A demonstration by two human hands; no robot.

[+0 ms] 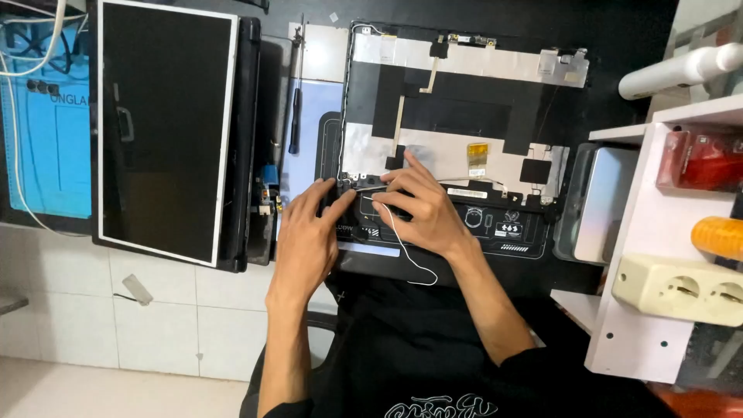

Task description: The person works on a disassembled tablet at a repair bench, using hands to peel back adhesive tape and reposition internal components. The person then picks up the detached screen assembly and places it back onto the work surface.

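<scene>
At nine o'clock lies one detached screen panel (pixel 164 128); one screwdriver (pixel 296 101) sits beside it. At centre, the left hand (pixel 306 240) and right hand (pixel 422 209) pinch the hinge bracket (pixel 362 183) on one opened laptop lid (pixel 464 116), fingers loosely curled.

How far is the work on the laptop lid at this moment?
Done: the screen panel lies apart at the left, and the lid shell is open with its foil and cables bare. In hand: the left hand and right hand work at the hinge. Left: the screwdriver lies unused.
</scene>
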